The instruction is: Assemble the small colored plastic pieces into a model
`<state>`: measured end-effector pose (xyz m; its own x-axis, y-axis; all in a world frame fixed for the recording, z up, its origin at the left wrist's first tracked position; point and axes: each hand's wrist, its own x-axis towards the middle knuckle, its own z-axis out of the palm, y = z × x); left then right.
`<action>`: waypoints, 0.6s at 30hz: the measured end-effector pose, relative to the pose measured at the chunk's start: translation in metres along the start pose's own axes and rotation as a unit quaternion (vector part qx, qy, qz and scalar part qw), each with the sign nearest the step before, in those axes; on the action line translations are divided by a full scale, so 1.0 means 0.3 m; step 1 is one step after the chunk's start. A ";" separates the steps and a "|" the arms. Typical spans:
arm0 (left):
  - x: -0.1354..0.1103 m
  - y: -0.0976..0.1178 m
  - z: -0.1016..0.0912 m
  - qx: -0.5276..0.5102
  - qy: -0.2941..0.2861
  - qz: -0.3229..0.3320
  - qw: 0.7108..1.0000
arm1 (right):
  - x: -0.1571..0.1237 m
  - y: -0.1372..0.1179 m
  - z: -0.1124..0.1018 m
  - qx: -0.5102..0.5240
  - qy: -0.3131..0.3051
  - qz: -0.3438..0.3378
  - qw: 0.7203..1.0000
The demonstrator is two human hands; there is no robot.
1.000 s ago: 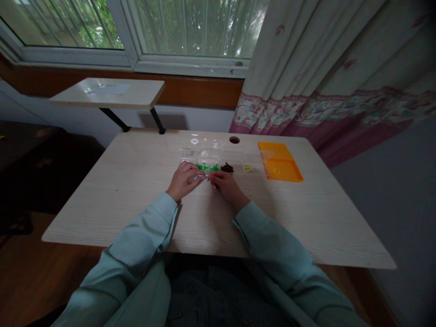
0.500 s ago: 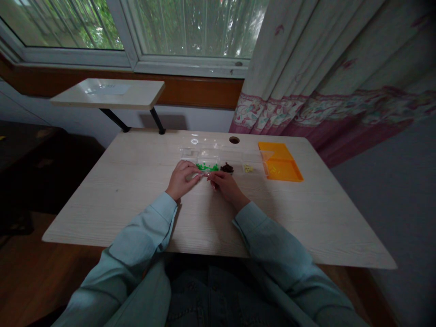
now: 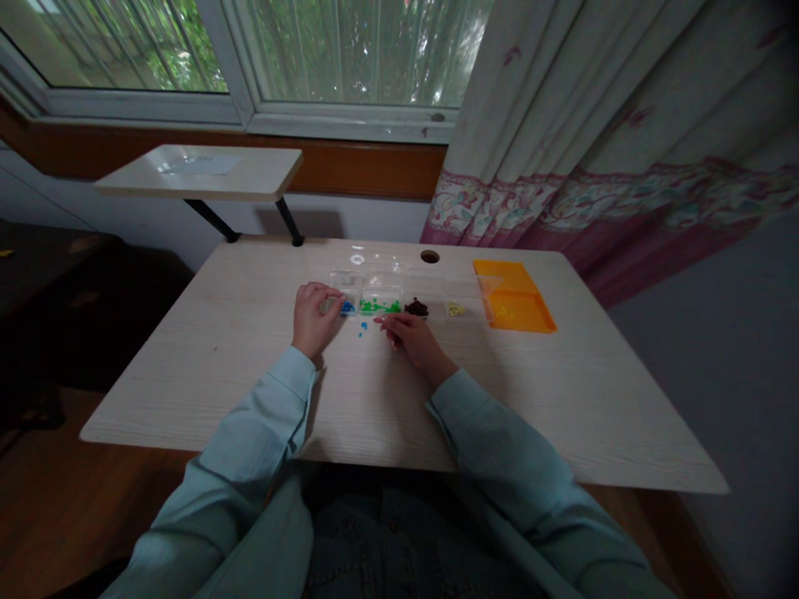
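Observation:
My left hand (image 3: 314, 316) is curled, its fingertips pinched at the left clear box (image 3: 344, 283) where small blue beads (image 3: 348, 308) lie. What it pinches is too small to make out. A few blue beads (image 3: 362, 330) lie loose on the table between my hands. My right hand (image 3: 405, 334) rests on the table with fingers curled, its fingertips pinched near the green beads (image 3: 380, 307). A row of clear plastic boxes holds green beads, dark brown bits (image 3: 416, 308) and pale yellow bits (image 3: 455, 309).
An orange tray (image 3: 513, 306) sits at the right end of the box row on the pale wooden table (image 3: 250, 366). A cable hole (image 3: 429, 256) is at the table's far edge. Behind stand a white shelf (image 3: 200, 170), a window and a curtain (image 3: 599, 150).
My left hand has moved left, away from my right hand, to the leftmost box. Blue beads now show in that box and loose on the table. My right hand has stayed put.

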<state>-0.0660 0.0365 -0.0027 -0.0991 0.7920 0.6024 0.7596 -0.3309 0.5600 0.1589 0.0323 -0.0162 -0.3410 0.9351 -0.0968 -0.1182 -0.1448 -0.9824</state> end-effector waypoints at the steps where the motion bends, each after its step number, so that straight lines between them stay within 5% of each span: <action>1: -0.001 -0.004 0.004 0.012 -0.005 -0.009 1.000 | 0.001 0.003 -0.001 0.001 -0.001 -0.002 1.000; 11: -0.009 -0.041 0.019 0.072 -0.024 -0.044 0.996 | -0.004 -0.007 0.002 -0.054 0.003 -0.019 0.998; 18: -0.012 -0.041 0.020 0.082 -0.036 -0.059 0.994 | -0.018 -0.013 0.034 -0.292 -0.011 -0.084 0.953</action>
<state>-0.0712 0.0409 -0.0151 -0.1524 0.8569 0.4924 0.8403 -0.1499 0.5210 0.1518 0.0244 -0.0102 -0.3839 0.9210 0.0659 0.3639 0.2165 -0.9059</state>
